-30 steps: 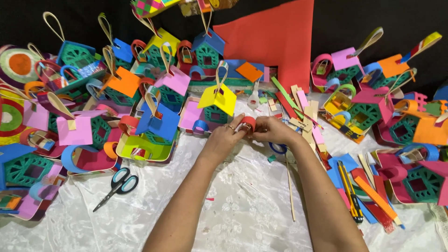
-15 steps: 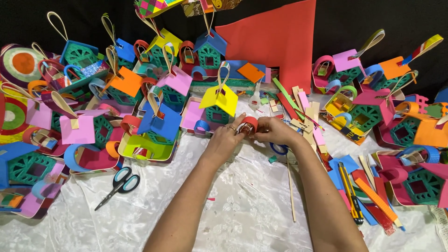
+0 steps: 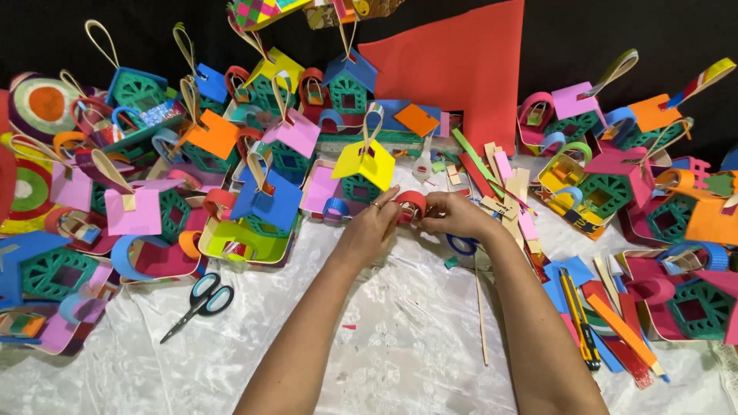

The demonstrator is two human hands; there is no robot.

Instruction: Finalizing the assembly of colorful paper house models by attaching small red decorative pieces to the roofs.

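Note:
Both of my hands meet over the white cloth (image 3: pixel 400 338), near its far edge. My left hand (image 3: pixel 370 227) and my right hand (image 3: pixel 453 215) pinch a small red paper strip (image 3: pixel 411 203) bent into an arch between the fingertips. A ring shows on a left finger. Just behind the hands stands a little paper house with a yellow roof (image 3: pixel 367 163) and a loop handle. A blue-handled pair of scissors (image 3: pixel 463 246) lies partly hidden under my right wrist.
Many colourful paper houses with loop handles crowd the left, back and right. A large red foam sheet (image 3: pixel 461 69) leans at the back. Teal-handled scissors (image 3: pixel 201 301) lie left on the cloth. Cut paper strips (image 3: pixel 507 196), a thin stick (image 3: pixel 481 311) and a yellow utility knife (image 3: pixel 578 319) lie right.
My hands have stayed in place, working the red strip; its bend into an arch is a little rounder now. Nothing else has moved.

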